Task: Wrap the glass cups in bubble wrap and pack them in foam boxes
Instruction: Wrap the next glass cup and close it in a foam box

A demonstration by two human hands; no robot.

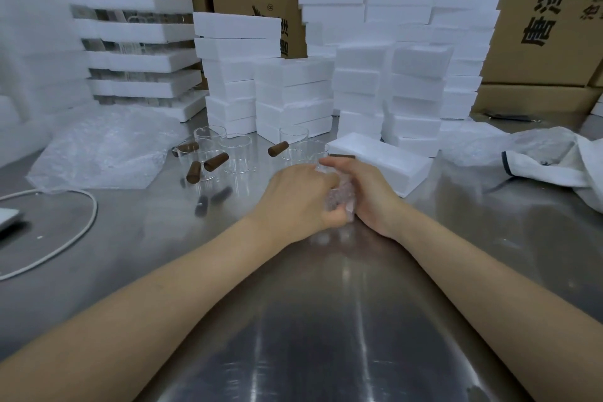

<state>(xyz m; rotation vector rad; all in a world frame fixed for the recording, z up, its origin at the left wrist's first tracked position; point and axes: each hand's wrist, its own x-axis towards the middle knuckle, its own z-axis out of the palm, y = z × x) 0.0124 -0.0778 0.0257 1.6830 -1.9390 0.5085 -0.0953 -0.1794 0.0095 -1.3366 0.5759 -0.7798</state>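
Note:
Both my hands close around one bubble-wrapped cup (340, 197) at the middle of the steel table (326, 320). My left hand (298, 202) grips it from the left, and my right hand (365, 192) grips it from the right. Most of the cup is hidden by the wrap and my fingers. Several bare glass cups (235, 153) with brown handles (215, 161) stand behind my hands. A foam box (381, 161) lies just beyond my right hand. A sheet of bubble wrap (104, 147) lies at the left.
Stacks of white foam boxes (359, 75) fill the back of the table, with foam trays (137, 33) at the back left and cardboard cartons (538, 10) behind. A white cable (81, 222) loops at the left. A white bag (554, 160) lies at the right.

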